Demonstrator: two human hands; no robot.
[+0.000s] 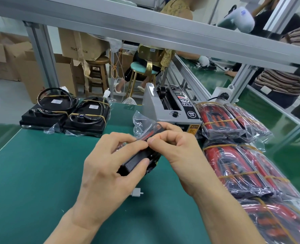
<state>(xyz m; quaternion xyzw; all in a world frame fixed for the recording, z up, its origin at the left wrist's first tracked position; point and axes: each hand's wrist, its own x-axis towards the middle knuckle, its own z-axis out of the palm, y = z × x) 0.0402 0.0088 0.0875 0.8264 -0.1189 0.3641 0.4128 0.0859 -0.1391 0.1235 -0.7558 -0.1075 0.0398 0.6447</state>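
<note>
Green bench (31, 173), black units (86, 118), tape dispenser (170, 106), bagged cables (233, 164), white connector (136, 192)

Two cabled units (66, 113) sat side by side at the far left edge of the tabletop (31, 173), a tape dispenser (170, 108) stood right of them at the far edge, bagged bundles (242, 169) lined the right edge, and a small connector (136, 192) lay mid-tabletop below the bagged block (136, 162) held between the left hand (107, 166) and the right hand (177, 148).
</note>
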